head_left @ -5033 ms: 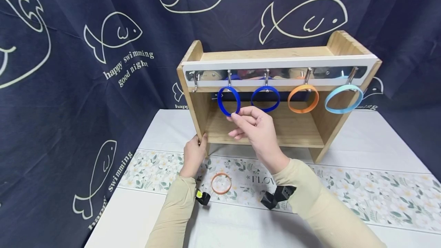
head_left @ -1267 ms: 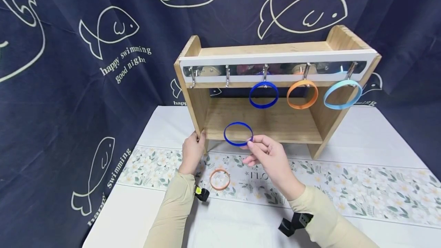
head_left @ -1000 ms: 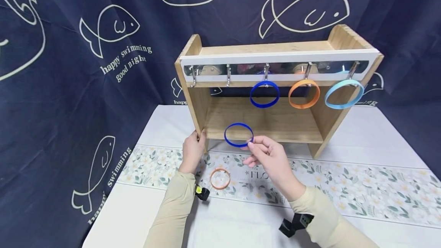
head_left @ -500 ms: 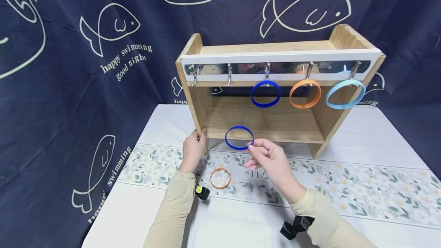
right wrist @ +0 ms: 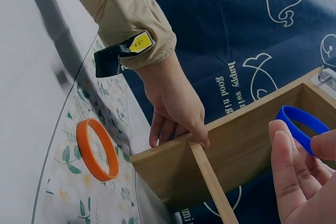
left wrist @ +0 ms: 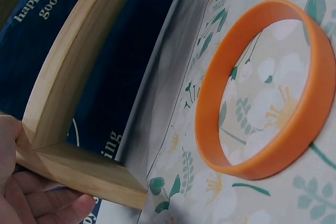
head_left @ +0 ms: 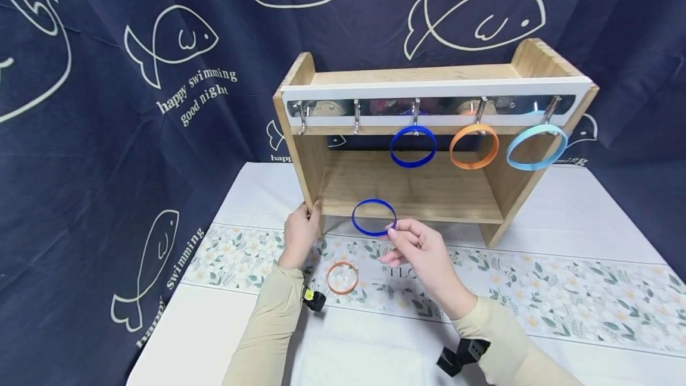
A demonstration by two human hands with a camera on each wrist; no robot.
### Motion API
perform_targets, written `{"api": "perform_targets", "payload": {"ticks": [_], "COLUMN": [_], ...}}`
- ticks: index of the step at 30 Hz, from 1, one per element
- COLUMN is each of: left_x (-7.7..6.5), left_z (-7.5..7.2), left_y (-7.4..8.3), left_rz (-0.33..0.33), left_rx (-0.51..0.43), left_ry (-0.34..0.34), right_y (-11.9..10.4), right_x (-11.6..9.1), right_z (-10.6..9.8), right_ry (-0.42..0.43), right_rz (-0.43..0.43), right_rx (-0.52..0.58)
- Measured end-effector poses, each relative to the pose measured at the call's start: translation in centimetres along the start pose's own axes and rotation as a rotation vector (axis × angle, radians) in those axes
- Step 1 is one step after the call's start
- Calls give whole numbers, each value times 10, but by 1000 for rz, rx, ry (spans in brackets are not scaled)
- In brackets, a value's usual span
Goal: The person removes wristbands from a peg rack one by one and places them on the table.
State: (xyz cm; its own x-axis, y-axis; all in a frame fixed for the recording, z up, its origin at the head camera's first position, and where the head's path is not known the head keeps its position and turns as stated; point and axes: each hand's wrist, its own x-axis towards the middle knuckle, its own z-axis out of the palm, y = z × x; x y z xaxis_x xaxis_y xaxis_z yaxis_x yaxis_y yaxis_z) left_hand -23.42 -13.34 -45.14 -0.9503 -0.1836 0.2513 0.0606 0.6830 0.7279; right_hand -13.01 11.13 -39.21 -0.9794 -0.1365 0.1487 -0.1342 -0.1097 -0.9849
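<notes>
My right hand (head_left: 426,255) pinches a blue silicone wristband (head_left: 367,233) between thumb and fingers, in front of the lower board of a wooden shelf (head_left: 412,189). The band is tilted and touches no hook. My left hand (head_left: 300,237) grips the shelf's left side panel near its foot; in the left wrist view the fingers (left wrist: 52,205) curl under the wood. An orange wristband (head_left: 342,292) lies on the table between the hands, large in the left wrist view. From the shelf's hooks hang a second blue wristband (head_left: 411,165), an orange one (head_left: 471,166) and a light blue one (head_left: 530,166).
A white rail (head_left: 429,87) with a shiny strip and several metal hooks (head_left: 356,117) runs across the shelf's front. The white tablecloth (head_left: 370,338) has a floral band (head_left: 563,290). A dark blue curtain (head_left: 134,136) with fish drawings hangs behind and at the sides.
Five seconds ago the held blue wristband was at the second hook from the left. My right hand has drawn it off and down, lowering it slightly since. The left hand stays put.
</notes>
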Motion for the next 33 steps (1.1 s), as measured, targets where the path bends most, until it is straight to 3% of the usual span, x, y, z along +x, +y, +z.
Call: {"api": "perform_targets", "payload": {"ticks": [33], "left_x": [1], "left_z": [0], "left_y": [0], "left_rz": [9], "left_rx": [8], "left_ry": [-12], "right_y": [19], "right_x": [-12], "right_z": [-11], "right_ry": [0], "right_rz": [69], "right_rx": [-11]}}
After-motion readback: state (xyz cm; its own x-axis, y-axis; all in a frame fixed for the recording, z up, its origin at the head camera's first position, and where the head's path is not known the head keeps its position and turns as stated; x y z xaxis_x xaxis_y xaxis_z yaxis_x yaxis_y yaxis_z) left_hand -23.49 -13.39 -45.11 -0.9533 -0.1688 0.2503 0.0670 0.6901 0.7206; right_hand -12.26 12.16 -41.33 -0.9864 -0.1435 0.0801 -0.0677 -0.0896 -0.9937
